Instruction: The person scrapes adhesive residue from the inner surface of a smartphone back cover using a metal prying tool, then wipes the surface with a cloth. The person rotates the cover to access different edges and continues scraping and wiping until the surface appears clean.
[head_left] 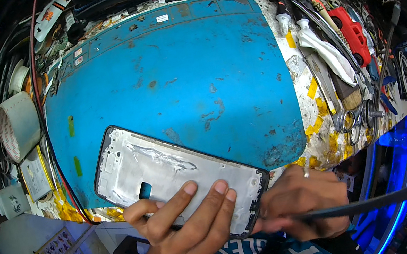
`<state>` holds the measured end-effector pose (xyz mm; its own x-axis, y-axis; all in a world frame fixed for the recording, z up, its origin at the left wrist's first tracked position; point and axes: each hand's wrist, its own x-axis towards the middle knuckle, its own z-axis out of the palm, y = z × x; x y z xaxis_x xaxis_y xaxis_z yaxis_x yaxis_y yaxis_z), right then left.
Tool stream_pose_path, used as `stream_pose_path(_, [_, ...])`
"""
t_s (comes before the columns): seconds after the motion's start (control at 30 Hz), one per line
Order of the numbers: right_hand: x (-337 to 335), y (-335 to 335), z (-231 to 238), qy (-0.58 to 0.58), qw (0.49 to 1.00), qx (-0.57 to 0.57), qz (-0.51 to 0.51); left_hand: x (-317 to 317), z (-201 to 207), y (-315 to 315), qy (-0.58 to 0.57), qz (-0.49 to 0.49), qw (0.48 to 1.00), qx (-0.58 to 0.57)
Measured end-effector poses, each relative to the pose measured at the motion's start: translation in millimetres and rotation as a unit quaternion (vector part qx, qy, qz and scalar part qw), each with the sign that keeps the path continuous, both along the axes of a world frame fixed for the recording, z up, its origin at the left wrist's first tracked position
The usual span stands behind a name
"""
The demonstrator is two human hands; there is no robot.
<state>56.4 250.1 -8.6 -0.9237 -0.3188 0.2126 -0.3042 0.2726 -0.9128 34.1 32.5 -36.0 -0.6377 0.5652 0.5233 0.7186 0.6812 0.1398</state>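
A bare phone mid-frame [167,166], silver inside with a black rim and a small square cutout, is tilted over the near edge of the blue mat [155,76]. My left hand [191,222] grips it from below, several fingers lying across its silver face. At the frame's lower right corner is my right hand [302,199], closed round a long, thin dark tool [360,205] whose free end points right. Blur and the fingers hide the tool's working end, so its kind does not show. A ring is on one right-hand finger.
A wide tape roll [18,126] and cables stand left of the mat. On the right lie a red toy car [352,36], a white tube [327,52], a brush [350,97] and scissors [351,124]. A red-black cable [44,123] runs down the mat's left side.
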Motion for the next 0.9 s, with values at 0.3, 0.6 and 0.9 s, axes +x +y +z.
stream_pose_path(0.3, [1,-3,-3,0.025,0.999,0.017,-0.036,3,-1,3,-0.015,0.018,0.999,0.037])
stream_pose_path(0.6, [2,-3,-5,0.033,0.999,0.006,-0.025,2,-8,3,0.000,0.015,0.998,0.060])
stream_pose_path(0.9, [-5,1,2,0.070,0.982,0.037,-0.172,0,-19,13,0.060,0.029,0.990,0.123])
